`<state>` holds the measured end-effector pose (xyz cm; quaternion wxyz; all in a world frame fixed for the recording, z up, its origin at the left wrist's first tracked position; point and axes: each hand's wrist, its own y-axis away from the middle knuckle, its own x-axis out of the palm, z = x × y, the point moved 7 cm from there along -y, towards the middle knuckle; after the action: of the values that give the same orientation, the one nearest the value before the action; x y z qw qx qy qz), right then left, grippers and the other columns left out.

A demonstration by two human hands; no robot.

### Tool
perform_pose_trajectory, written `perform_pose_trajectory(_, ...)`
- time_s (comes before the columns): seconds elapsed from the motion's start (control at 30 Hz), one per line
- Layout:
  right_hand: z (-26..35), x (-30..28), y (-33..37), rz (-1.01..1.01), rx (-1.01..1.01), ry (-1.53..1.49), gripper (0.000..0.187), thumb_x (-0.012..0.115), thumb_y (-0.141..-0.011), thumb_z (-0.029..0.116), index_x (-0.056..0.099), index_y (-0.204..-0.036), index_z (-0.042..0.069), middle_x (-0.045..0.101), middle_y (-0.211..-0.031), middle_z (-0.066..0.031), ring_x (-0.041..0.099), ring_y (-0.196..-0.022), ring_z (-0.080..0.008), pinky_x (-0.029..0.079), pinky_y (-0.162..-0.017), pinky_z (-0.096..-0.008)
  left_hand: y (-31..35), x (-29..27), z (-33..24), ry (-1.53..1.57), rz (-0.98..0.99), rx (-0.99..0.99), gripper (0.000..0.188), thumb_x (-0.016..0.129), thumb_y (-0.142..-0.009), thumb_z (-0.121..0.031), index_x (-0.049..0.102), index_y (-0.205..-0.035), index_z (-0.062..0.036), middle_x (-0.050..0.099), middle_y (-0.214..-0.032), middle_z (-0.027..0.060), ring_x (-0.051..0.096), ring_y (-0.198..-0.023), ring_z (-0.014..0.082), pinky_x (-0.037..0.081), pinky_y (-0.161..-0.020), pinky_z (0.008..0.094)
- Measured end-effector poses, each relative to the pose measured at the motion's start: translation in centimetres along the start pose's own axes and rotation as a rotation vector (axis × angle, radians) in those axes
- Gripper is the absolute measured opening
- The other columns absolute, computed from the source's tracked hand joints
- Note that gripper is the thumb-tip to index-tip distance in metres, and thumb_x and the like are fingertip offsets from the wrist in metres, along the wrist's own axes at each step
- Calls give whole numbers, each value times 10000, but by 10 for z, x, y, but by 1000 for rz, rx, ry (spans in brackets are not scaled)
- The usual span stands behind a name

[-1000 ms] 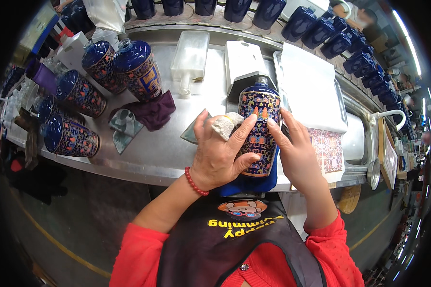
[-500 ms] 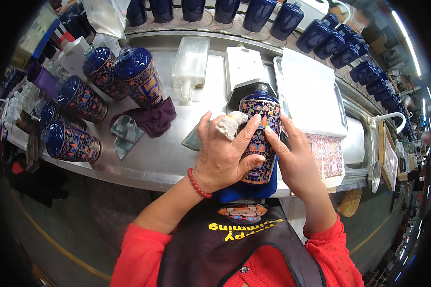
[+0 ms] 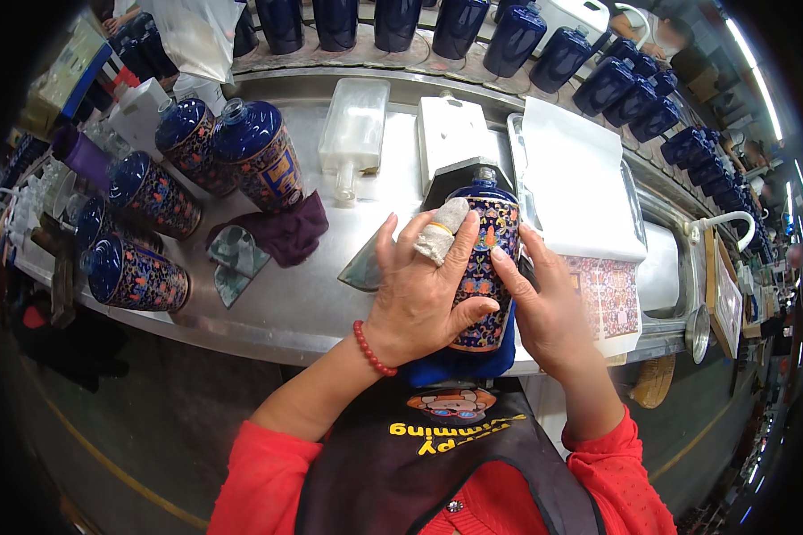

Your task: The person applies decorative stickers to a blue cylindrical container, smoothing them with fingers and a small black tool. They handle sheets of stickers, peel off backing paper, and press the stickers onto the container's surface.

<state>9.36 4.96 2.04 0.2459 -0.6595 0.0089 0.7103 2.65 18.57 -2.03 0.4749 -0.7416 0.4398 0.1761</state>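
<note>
At the near edge of the steel worktable, a patterned blue bottle is resting between both hands, its neck pointing away from the person. The left hand is touching the bottle with spread fingers, not wrapping it; the right hand is laying its thumb on the face and its fingers along the right side. Pressure cannot be told. A blue cloth is showing beneath; its slipping could be letting the bottle turn. Pale finger covers are sitting on the left hand; their dragging sideways could be creasing any unfixed pattern.
</note>
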Motion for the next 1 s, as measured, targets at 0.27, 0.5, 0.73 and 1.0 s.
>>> perform_pose_trajectory(0.27,0,-1,0,1,9,-1,718,578,-768,-119,584,-1439,137,453,-1476,-284,565,-1193,-438,495,-1002,-493,-13,1,6,7,-28,8,902,385,-971,-726,452,-1520,-13,572,-1387,183,390,-1333,350,131,-1168,618)
perform_pose_trajectory(0.5,1,-2,2,3,19,-7,714,588,-772,-114,586,-1437,146,454,-1476,-285,567,-1196,-439,497,-1003,-492,-16,3,7,44,11,-13,898,448,-964,-713,437,-1524,-12,518,-1445,203,390,-1347,406,120,-1181,606)
perform_pose_trajectory(0.73,-5,2,4,-28,9,-19,677,603,-787,-99,590,-1424,130,465,-1461,-288,578,-1185,-435,509,-994,-478,-17,2,8,66,-7,-7,927,437,-962,-722,374,-1565,-20,588,-1336,182,389,-1341,394,114,-1175,615)
perform_pose_trajectory(1.0,-27,-20,-17,-155,51,-271,414,713,-762,-99,591,-1147,-5,664,-1083,-160,654,-1007,-361,535,-843,-442,31,-9,-10,152,-32,42,919,406,-979,-719,409,-1540,8,598,-1409,134,412,-1368,341,117,-1184,594)
